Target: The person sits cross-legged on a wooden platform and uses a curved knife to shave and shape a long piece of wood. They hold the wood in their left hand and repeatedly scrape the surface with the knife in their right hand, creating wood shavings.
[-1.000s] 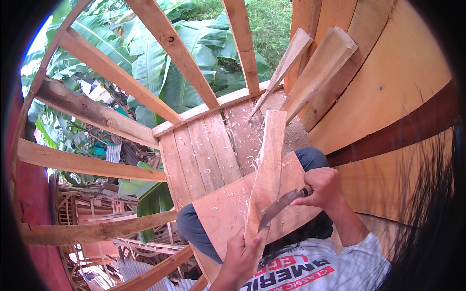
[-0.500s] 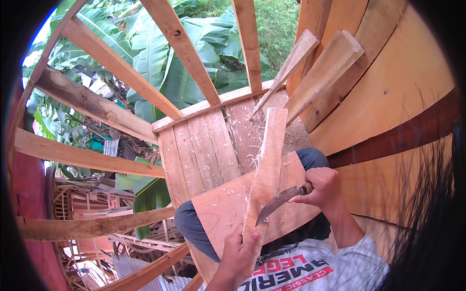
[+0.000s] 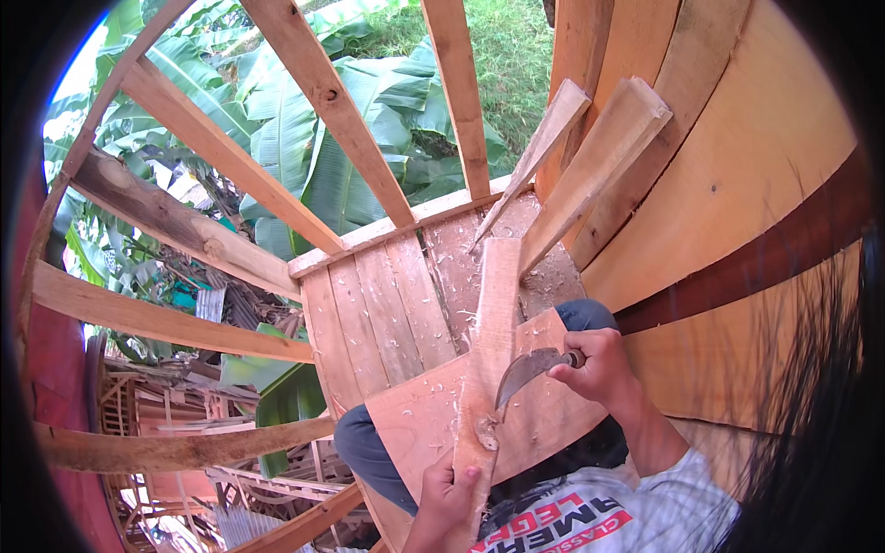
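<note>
Curved knife [image 3: 524, 373] has slid lower down the wooden strip [image 3: 489, 359].

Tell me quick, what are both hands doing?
Left hand: closed around the near end of the wooden strip.
Right hand: closed on the curved knife, blade on the strip.

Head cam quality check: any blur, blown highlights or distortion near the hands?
Head view: even daylight, no hard shadows. The sky patch at upper left is blown out. Fisheye bends the rails and wall boards toward the black rim. The right hand on the curved knife and the left hand holding the wood strip look sharp. Dark strands smear the lower right.
</note>
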Available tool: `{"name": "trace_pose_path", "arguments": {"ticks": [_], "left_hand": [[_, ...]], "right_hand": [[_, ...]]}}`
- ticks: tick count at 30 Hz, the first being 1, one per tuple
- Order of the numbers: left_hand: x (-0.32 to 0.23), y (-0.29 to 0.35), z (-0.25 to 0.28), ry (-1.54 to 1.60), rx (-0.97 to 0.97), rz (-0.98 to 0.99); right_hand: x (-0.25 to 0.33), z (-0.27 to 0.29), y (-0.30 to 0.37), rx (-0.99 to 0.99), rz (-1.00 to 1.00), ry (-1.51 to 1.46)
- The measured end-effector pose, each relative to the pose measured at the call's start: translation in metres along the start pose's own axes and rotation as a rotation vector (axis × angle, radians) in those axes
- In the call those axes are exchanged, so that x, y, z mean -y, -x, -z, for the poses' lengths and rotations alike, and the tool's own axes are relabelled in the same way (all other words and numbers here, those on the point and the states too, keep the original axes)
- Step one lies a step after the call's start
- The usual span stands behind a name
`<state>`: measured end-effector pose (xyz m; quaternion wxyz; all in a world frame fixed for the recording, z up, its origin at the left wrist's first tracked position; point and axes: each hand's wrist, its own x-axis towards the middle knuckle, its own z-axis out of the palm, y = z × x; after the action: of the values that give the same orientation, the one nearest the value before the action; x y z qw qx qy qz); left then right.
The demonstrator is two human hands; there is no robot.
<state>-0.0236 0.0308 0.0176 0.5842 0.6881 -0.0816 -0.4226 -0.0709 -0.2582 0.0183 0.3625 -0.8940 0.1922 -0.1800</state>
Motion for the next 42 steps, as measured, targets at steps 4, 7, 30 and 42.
{"name": "trace_pose_path", "arguments": {"ticks": [4,7,30,42], "left_hand": [[-0.004,0.004,-0.005,-0.092,0.029,-0.074],[-0.011,0.014,-0.01,-0.036,0.024,0.034],[0.008,0.013,-0.01,-0.191,0.019,-0.152],[-0.014,0.028,0.001,0.007,-0.069,0.12]], "right_hand": [[0.001,0.013,-0.006,-0.079,0.051,0.185],[0.003,0.027,-0.012,-0.092,0.04,0.227],[-0.01,0.038,-0.051,-0.336,0.066,0.4],[0.01,0.03,-0.072,-0.159,-0.114,-0.033]]}}
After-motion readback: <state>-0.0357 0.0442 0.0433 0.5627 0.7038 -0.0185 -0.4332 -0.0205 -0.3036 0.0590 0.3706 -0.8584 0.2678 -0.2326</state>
